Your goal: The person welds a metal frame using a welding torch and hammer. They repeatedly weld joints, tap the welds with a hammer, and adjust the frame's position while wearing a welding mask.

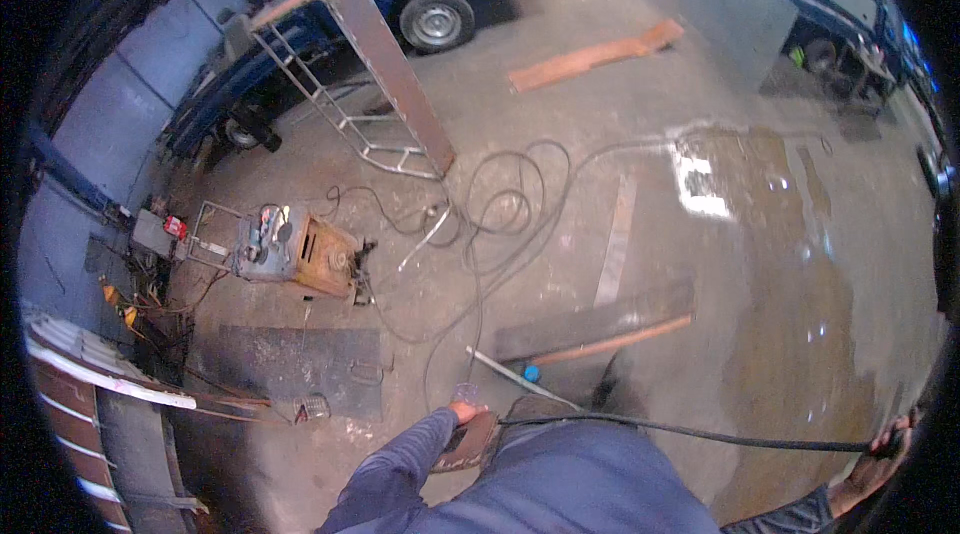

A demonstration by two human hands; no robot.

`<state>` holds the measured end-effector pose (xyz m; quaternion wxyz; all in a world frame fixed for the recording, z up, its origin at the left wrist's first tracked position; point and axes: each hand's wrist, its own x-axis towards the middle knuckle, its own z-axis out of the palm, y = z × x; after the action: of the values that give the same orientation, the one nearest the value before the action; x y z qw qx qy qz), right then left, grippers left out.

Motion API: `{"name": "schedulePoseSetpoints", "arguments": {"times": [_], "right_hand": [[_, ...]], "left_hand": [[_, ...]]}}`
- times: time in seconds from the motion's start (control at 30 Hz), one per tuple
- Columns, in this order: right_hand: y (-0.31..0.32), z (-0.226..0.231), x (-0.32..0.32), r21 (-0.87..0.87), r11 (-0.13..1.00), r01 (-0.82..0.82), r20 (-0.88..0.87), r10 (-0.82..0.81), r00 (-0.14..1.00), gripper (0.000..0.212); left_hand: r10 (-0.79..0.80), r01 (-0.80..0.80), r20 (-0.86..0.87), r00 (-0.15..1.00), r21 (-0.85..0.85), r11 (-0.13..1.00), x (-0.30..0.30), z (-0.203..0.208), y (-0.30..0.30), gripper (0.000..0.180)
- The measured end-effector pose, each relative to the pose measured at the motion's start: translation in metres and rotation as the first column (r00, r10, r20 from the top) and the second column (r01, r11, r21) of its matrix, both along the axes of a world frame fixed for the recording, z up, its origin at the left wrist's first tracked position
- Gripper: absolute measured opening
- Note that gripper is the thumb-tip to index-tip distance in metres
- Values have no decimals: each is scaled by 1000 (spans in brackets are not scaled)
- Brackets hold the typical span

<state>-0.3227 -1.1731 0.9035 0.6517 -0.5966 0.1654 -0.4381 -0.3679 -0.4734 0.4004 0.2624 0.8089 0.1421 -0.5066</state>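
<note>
Nearest the lens, my left hand (462, 416) gripped a flat brownish object (470, 442) held against my blue-clad body. Far out at the lower right rim, my right hand (880, 456) was clenched around a black cable (680, 428), which stretched taut between both hands. Ahead lay concrete floor (560, 264) with looped cables (500, 214), a steel bar (520, 378) and flat plates close by my feet. To the left stood an orange welding machine (300, 254); behind it, a leaning metal frame (370, 84). Open floor extended rightward across a wet patch (780, 234).
</note>
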Motion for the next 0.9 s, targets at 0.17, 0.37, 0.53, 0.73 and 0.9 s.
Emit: {"name": "schedulePoseSetpoints", "arguments": {"times": [0.17, 0.37, 0.53, 0.73, 0.9], "right_hand": [[-71, -53, 180, 78, 865, -496, 115, 487, 866, 59], [-27, -45, 350, -82, 872, -483, -99, 476, 874, 65], [34, -15, 489, -155, 857, -491, -181, 464, 867, 66], [75, -28, 674, -56, 815, -577, -167, 562, 810, 63], [126, -26, 819, -65, 676, -734, 9, 736, 677, 63]], "left_hand": [[291, -266, 83, 953, -228, 937, 119, 52, -38, 64], [657, -621, 16, 753, -314, 719, 254, 153, -84, 53], [812, -698, -65, 580, -554, 454, 365, 118, -103, 45], [830, -665, -69, 554, -636, 391, 529, 44, -82, 46], [751, -577, 107, 652, -573, 582, 657, 56, -45, 53]]}}
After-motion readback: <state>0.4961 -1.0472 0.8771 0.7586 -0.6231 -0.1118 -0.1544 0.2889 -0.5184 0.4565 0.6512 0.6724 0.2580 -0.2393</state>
